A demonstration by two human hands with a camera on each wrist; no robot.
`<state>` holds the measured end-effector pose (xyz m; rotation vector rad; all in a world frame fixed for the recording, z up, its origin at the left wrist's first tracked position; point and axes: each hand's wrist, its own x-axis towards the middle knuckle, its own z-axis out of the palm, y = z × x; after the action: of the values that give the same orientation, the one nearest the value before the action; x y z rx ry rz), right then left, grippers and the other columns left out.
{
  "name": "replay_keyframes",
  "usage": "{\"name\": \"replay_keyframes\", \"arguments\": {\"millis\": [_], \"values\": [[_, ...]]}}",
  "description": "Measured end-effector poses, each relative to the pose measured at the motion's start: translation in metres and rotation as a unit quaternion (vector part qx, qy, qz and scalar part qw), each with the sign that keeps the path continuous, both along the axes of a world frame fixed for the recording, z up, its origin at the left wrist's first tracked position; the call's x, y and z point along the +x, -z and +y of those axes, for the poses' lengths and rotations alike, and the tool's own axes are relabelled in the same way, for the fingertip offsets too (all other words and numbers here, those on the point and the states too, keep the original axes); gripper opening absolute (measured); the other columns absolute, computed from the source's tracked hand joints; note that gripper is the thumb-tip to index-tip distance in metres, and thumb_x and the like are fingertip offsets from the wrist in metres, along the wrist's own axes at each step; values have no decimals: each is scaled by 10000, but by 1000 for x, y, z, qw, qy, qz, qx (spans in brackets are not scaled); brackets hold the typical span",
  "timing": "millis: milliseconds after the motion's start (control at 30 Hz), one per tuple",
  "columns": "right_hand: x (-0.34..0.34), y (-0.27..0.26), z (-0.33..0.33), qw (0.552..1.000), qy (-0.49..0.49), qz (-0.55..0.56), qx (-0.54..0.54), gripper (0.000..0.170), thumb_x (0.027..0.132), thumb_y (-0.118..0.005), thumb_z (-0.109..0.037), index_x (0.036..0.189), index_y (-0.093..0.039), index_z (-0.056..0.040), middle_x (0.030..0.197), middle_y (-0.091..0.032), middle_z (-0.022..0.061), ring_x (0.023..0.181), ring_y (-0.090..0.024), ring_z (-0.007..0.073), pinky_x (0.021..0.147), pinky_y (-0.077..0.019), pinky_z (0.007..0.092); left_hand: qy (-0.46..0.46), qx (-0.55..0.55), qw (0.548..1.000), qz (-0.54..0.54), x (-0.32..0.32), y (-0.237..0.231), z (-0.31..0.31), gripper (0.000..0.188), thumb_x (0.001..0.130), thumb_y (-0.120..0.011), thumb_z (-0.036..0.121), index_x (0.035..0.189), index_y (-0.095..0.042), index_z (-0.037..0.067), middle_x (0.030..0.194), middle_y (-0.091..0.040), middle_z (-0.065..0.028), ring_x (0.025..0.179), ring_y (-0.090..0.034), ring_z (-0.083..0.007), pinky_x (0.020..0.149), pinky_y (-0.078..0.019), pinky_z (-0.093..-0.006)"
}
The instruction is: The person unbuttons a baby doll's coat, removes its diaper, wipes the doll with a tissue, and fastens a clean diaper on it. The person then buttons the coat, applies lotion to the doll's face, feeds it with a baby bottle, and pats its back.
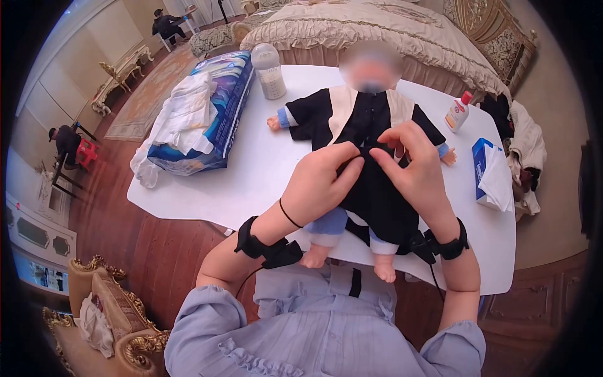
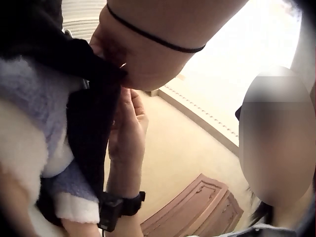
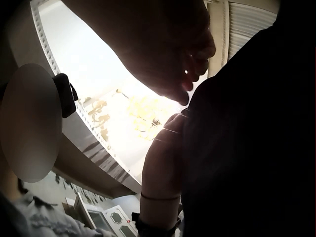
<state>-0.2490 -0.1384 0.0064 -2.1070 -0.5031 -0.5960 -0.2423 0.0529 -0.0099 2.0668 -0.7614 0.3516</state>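
Note:
A baby doll (image 1: 385, 269) lies on its back on the white table, feet toward the person. Over its fuzzy blue clothing with white cuffs it wears a black robe (image 1: 384, 204) with cream front panels. My left hand (image 1: 323, 178) pinches the robe's front around the middle between thumb and forefinger. Right beside it, my right hand (image 1: 414, 164) curls thumb and fingers at the same spot of the robe, the two thumbs close together. From the left wrist, the robe (image 2: 91, 128) hangs partly raised below the hands. Dark cloth hides the fingertips in the right wrist view.
On the white table (image 1: 264, 182), a blue diaper pack (image 1: 229, 119) with white diapers on top lies at left. A baby bottle (image 1: 269, 72) stands behind it. At right are a red-capped bottle (image 1: 458, 113) and a tissue box (image 1: 487, 173). A bed (image 1: 377, 28) stands beyond.

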Motion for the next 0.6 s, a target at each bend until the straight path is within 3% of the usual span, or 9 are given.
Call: {"name": "replay_keyframes", "arguments": {"millis": [67,300,367,500,600], "values": [[-4,-3,0,996,-28,-68,-58,157,776,-752,-112,870,-662,-24,873,-610,98,750,-593,248,648,-467,337,20,-50,997,62,2,-3,1,117,876,-607,110,855,-584,-3,732,-554,-182,667,-574,-324,597,-447,-379],[-6,7,2,977,-65,-147,-140,133,757,-739,-88,848,-673,-17,813,-610,81,768,-600,268,687,-474,375,34,-72,997,-16,-1,2,4,119,875,-610,114,841,-595,2,710,-557,-169,628,-563,-309,591,-449,-366],[-9,4,5,977,-64,-147,-142,115,763,-730,-77,832,-664,-12,806,-606,82,761,-597,270,685,-474,375,25,-41,998,27,-2,0,5,118,893,-601,91,893,-601,-27,689,-544,-98,612,-503,-145,564,-407,-284],[-8,4,7,978,-69,-143,-136,89,766,-709,-49,794,-640,0,793,-597,83,745,-590,274,679,-475,377,10,-31,997,67,-2,-1,5,113,886,-604,87,892,-605,-26,697,-557,-104,617,-519,-154,560,-408,-286],[-7,4,5,975,-83,-132,-158,91,755,-707,-45,786,-635,1,785,-592,86,745,-588,275,674,-477,382,33,-44,998,6,0,5,4,111,883,-609,85,881,-612,-26,687,-560,-106,600,-511,-141,556,-406,-275]]}}
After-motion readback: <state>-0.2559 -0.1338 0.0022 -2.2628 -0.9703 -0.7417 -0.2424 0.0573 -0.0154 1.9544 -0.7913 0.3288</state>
